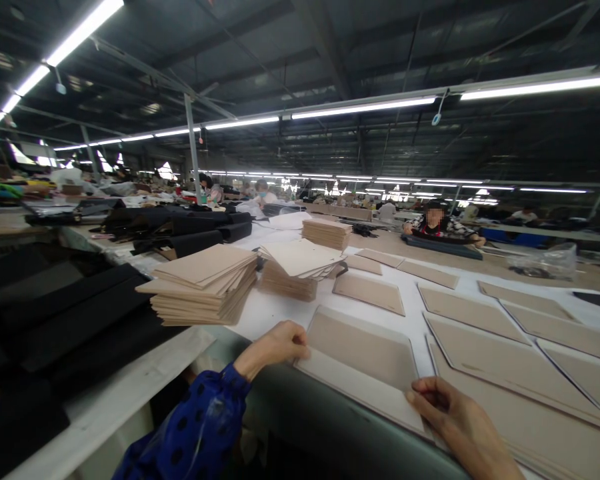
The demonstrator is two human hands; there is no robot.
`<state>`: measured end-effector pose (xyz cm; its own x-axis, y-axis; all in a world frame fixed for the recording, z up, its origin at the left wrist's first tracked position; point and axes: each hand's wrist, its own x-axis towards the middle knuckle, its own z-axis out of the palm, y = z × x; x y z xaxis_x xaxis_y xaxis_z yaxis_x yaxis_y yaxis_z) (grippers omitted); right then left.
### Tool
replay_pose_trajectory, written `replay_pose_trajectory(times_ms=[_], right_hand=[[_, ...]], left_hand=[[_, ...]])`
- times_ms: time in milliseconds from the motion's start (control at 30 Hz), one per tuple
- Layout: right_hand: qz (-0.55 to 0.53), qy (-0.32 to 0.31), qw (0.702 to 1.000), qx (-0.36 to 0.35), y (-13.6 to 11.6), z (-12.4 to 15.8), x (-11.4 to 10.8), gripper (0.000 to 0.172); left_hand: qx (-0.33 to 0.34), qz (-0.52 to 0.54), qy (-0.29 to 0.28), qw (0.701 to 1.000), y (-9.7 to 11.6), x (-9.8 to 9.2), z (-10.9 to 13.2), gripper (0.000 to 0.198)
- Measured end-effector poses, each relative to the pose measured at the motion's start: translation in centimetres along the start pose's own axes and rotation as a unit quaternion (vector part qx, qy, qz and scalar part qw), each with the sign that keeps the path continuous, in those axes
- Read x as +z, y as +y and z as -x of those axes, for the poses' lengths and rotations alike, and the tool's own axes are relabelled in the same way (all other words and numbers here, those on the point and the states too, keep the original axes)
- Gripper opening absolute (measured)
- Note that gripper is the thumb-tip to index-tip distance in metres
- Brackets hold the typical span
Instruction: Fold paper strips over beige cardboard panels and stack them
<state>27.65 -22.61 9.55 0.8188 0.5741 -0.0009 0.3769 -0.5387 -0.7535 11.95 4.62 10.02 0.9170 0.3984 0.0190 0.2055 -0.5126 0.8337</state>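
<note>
My left hand, in a blue sleeve with black dots, pinches the left end of a pale beige board at the table's near edge. At the board's right end, the thumb and fingers of my right hand are closed on it. The board overlaps a darker beige panel with a pale rim, so part of that panel is hidden. Several beige panels with thin dark edges, such as this one, lie flat beyond and to the right of my hands.
Two uneven board stacks, a left one and a middle one, stand beyond my left hand, with a smaller stack farther back. Folded black material lies left. A co-worker leans over dark sheets across the table.
</note>
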Motion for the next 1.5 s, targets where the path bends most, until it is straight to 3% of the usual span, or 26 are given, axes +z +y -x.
replay_pose_trajectory(times_ms=[267,700,1133,1500], right_hand=[[-0.015,0.023,0.999,-0.036,0.02,0.35,0.04,0.03],[-0.025,0.038,0.998,-0.037,-0.19,0.71,0.08,0.015],[-0.139,0.02,0.99,-0.016,0.31,0.37,0.44,0.016],[-0.097,0.017,0.995,-0.016,-0.27,0.94,0.2,0.021]], left_hand=[[0.015,-0.032,0.003,0.999,0.27,0.4,0.11,0.011],[0.005,-0.028,-0.009,1.0,0.21,0.56,-0.06,0.017],[-0.004,-0.006,-0.017,1.0,0.47,0.61,0.12,0.018],[0.002,-0.008,-0.004,1.0,0.34,0.61,0.14,0.016]])
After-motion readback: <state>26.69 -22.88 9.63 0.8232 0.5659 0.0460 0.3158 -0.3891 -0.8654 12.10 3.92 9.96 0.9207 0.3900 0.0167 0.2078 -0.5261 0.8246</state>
